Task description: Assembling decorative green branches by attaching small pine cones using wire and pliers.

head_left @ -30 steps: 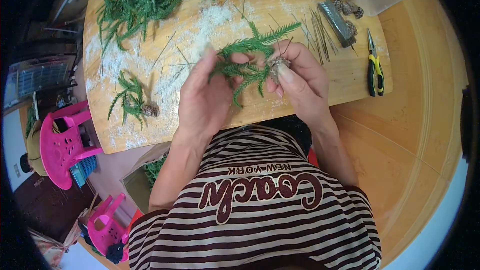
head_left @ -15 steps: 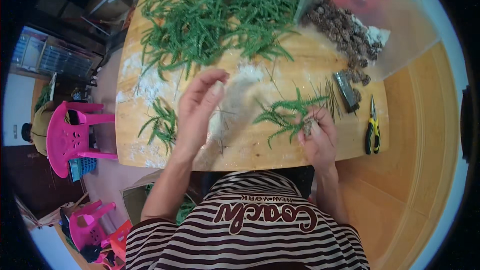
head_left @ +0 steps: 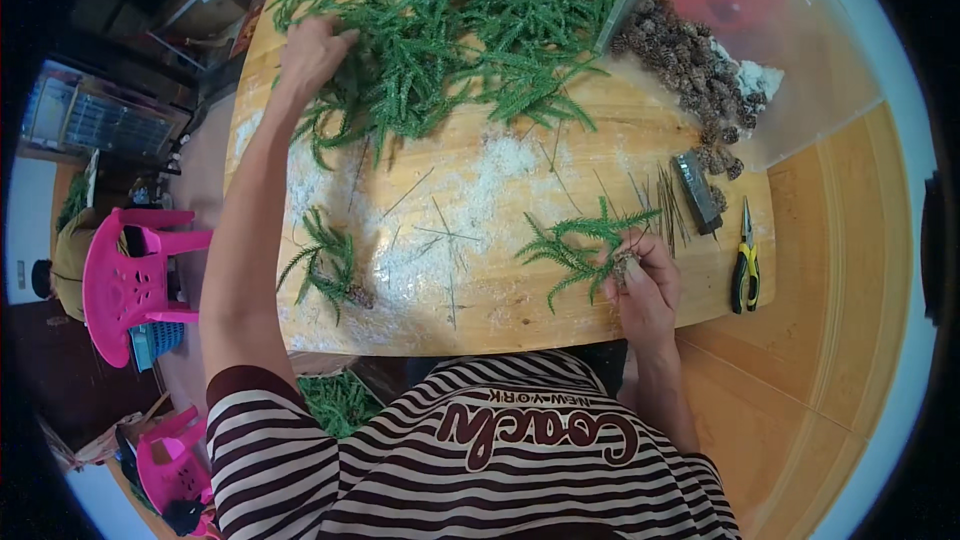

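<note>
My left hand (head_left: 314, 52) is stretched out to the left edge of a big heap of artificial green pine sprigs (head_left: 450, 30), thumb and fingers apart, fingertips among the leaves. Between the thumb and fingers of my right hand (head_left: 648, 285) is a small pine cone (head_left: 625, 260) with a green sprig (head_left: 570, 245) fanning out to its left. A second sprig (head_left: 328, 252), with a brown pine cone (head_left: 360, 296) at its base, lies near the table's front left. Thin wire stems (head_left: 450, 235) are scattered in the middle.
White flakes (head_left: 490, 180) dust the wooden table (head_left: 500, 315). At right are a translucent bin (head_left: 830, 80) with heaped pine cones (head_left: 680, 55), a dark block (head_left: 696, 192), thin wires (head_left: 672, 210) and yellow-black pliers (head_left: 745, 265). A pink chair (head_left: 130, 280) stands left, beside another person (head_left: 72, 265).
My left hand has moved from the table's middle up and left to the sprig heap. My right hand still holds the pine cone with its sprig, nearly in place.
</note>
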`<act>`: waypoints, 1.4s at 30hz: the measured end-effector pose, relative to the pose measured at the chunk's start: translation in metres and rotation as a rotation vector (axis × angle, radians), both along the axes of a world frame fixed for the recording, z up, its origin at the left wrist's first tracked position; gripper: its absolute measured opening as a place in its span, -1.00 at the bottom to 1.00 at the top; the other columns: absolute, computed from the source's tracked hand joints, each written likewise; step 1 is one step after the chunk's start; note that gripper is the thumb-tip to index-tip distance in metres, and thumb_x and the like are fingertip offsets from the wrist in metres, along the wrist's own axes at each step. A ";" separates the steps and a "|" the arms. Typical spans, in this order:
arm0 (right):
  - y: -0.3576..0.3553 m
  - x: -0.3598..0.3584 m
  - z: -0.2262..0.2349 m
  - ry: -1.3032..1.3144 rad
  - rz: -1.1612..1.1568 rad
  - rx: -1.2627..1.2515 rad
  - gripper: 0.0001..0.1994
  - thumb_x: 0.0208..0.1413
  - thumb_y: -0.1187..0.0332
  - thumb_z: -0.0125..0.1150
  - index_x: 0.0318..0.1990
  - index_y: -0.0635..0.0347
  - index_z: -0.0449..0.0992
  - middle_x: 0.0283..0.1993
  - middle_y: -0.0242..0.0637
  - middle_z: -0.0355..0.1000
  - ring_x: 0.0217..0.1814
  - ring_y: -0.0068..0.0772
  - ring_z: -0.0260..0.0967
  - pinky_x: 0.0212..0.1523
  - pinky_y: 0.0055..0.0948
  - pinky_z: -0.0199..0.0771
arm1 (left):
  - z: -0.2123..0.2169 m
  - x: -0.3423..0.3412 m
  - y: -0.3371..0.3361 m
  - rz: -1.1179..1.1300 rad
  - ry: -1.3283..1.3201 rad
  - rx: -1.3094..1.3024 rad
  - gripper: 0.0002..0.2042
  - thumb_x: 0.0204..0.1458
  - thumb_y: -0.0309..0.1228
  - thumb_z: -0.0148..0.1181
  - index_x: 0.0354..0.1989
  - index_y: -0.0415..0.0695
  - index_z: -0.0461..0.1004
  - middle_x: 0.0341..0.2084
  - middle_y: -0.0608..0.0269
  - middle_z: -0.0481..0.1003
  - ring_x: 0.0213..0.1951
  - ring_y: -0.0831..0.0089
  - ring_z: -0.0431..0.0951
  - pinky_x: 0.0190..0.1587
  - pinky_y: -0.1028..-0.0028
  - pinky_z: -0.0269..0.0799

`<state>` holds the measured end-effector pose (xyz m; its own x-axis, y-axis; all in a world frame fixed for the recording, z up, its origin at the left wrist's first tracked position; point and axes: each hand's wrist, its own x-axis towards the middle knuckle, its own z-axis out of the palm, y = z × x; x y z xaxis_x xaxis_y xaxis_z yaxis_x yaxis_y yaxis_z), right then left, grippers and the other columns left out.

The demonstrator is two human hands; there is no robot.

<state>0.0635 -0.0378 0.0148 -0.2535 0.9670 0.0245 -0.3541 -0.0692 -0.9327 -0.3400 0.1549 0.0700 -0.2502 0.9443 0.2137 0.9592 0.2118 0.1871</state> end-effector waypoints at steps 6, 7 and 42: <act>0.020 -0.008 -0.004 0.008 -0.013 -0.035 -0.80 0.12 0.39 -0.03 -0.14 0.30 0.30 -0.19 -0.20 0.33 -0.46 -0.62 0.20 -0.49 -0.68 0.24 | 0.006 -0.008 -0.002 -0.131 -0.840 0.284 -0.68 0.02 -0.28 0.12 -0.17 -0.31 0.43 -0.29 0.22 0.49 -0.19 0.46 0.43 -0.13 0.46 0.29; 0.021 -0.010 -0.003 0.023 0.000 -0.046 -0.81 0.13 0.40 -0.02 -0.15 0.29 0.31 -0.21 -0.24 0.36 -0.47 -0.66 0.18 -0.48 -0.68 0.23 | 0.003 -0.011 -0.004 -0.130 -0.839 0.281 -0.68 0.02 -0.28 0.12 -0.17 -0.31 0.43 -0.29 0.22 0.49 -0.19 0.46 0.43 -0.13 0.46 0.29; 0.006 -0.036 -0.006 -0.008 0.006 -0.065 -0.80 0.11 0.38 -0.03 -0.17 0.29 0.30 -0.24 -0.17 0.37 -0.52 -0.62 0.20 -0.53 -0.68 0.22 | 0.023 0.063 -0.093 -0.805 -1.722 -0.006 -0.66 0.04 -0.45 0.03 0.00 -0.32 0.30 -0.34 0.09 0.48 -0.22 0.32 0.48 -0.08 0.38 0.32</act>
<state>0.0272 -0.0315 0.0091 -0.2594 0.9649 -0.0401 -0.3462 -0.1316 -0.9289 -0.2768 0.0618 0.0930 0.2803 0.9285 0.2437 -0.3855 -0.1236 0.9144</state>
